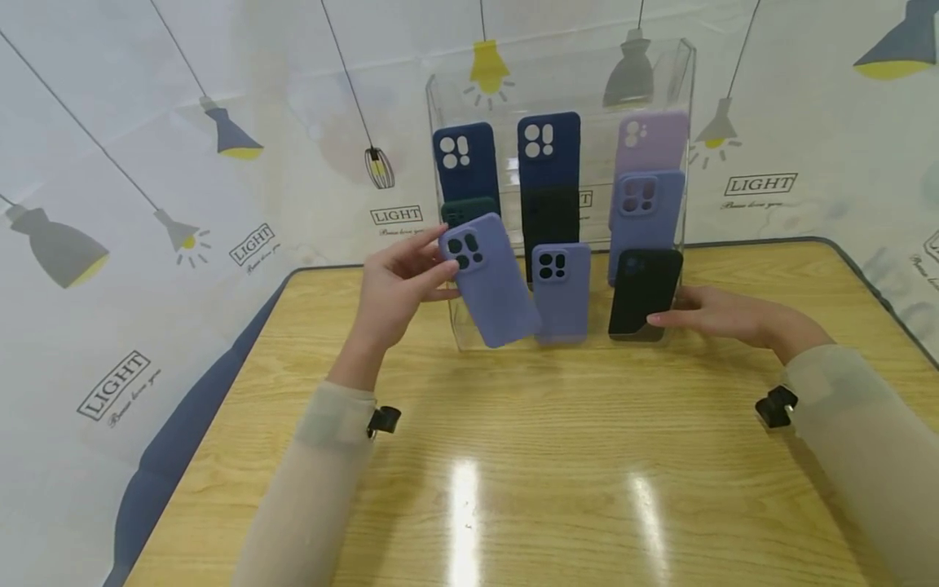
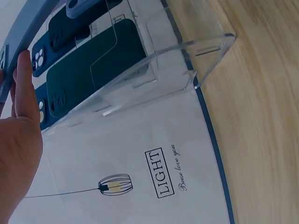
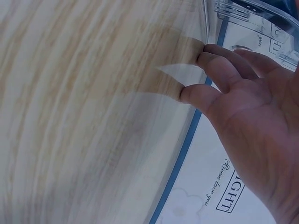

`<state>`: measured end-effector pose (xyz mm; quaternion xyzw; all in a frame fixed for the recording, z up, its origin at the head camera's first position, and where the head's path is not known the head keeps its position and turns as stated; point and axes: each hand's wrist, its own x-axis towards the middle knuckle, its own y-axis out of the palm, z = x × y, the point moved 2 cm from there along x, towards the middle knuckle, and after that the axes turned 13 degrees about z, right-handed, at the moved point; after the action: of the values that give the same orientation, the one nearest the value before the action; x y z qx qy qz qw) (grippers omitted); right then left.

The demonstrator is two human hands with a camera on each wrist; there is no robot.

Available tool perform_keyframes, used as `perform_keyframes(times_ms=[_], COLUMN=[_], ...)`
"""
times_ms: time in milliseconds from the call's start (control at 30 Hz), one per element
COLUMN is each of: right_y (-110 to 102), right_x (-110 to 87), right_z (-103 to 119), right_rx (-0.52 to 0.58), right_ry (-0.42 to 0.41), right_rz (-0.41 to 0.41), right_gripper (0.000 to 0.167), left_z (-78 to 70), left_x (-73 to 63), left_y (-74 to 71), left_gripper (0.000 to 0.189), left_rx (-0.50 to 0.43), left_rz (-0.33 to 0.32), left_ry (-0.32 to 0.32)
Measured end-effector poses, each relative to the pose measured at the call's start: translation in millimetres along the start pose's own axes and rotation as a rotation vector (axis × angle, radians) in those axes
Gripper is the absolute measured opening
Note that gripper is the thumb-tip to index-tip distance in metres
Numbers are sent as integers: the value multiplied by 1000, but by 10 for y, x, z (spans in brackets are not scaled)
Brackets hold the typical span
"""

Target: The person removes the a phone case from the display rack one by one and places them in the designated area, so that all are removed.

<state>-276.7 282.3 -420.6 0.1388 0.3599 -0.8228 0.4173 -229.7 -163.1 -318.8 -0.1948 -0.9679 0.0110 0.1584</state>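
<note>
A clear acrylic display stand (image 1: 451, 322) holds several phone cases in tiers. My left hand (image 1: 399, 285) pinches a lavender-blue phone case (image 1: 499, 293) by its camera end, thumb in front and fingers behind. This case is tilted in front of the stand's left column and partly hides a dark green case (image 1: 469, 209). The left wrist view shows the held case (image 2: 28, 35) nearly edge-on, close to the dark green one. My right hand (image 1: 734, 314) touches the stand's right side, its fingertips at the clear panel beside a black phone case (image 1: 645, 285).
Two navy cases (image 1: 548, 151) stand in the upper tier with a pink-lilac case (image 1: 653, 143). Below are a dark case (image 1: 553, 216) and more lavender-blue cases (image 1: 561, 306). Behind the wooden table (image 1: 557, 456) hangs a lamp-print cloth (image 1: 315, 147).
</note>
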Motion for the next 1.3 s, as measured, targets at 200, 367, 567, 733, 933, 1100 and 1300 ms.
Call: perform_keyframes(times_ms=[200,367,567,733,933,1100,1300], right_y=[6,9,8,-2,-12,-17,0], right_x=[-5,-12,-5,6,29,38,12], right_z=[11,25,10,-14,-23,-37,-21], right_rx=[1,21,26,27,32,27,41], right_ry=[1,-15,-26,-10,8,33,40], right_rz=[0,3,0,-6,-1,0,-3], right_gripper=[92,94,92,95,96,99,101], left_z=[124,269,464,662,913,1066,1132], left_x=[-17,-27,-31,-15,13,66,146], left_y=[301,627,1027,1337,1656,1917,2179], left_gripper=[52,49,50,51,49,47,46], left_rx=[-74,-134,-174,-216,-236,-135,-122], left_rz=[87,164,265,307,346,389,383], left_ry=[-162,-257,-378,-477,-583,-642,-678])
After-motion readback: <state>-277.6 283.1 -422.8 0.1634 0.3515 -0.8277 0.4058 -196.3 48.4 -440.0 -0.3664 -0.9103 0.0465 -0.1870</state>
